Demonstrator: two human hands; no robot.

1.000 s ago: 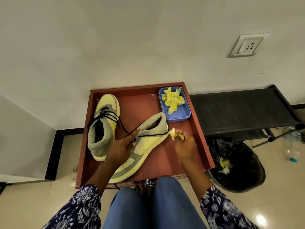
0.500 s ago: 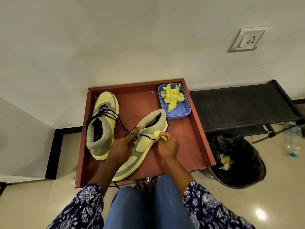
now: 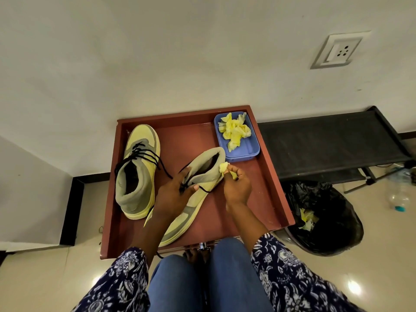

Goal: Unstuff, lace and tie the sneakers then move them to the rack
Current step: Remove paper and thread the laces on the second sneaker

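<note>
Sneakers, pale yellow-and-grey suede high-tops, two, both on a reddish-brown rimmed tray table (image 3: 273, 176).

Item one: the near sneaker (image 3: 195, 194), lying slantwise at tray centre, toe toward 7 o'clock, collar toward 1 o'clock. The left hand (image 3: 173, 197) grips it over the tongue area, thumb and fingers curled round the upper with a loose black lace (image 3: 203, 189) under them; judged a steadying hold so the collar faces the other hand.

Item two: a crumpled yellow paper wad (image 3: 225, 168), pinched in the right hand (image 3: 237, 188) at the collar's edge, just at 3 o'clock of the shoe opening. Whether more paper sits inside cannot be told.

Item three: the far sneaker (image 3: 137, 172), upright at 9 o'clock of the tray, toe to 12, black laces partly threaded and trailing.

Item four: a blue rectangular plastic tray (image 3: 253, 152) at 1 o'clock, holding more yellow paper, touching or just beside the held shoe's collar; a likely drop point for the wad.

Item five: a black metal shoe rack (image 3: 326, 145), well apart at 3 o'clock, bare of shoes. A black-lined bin (image 3: 333, 221) stands below it.
</note>
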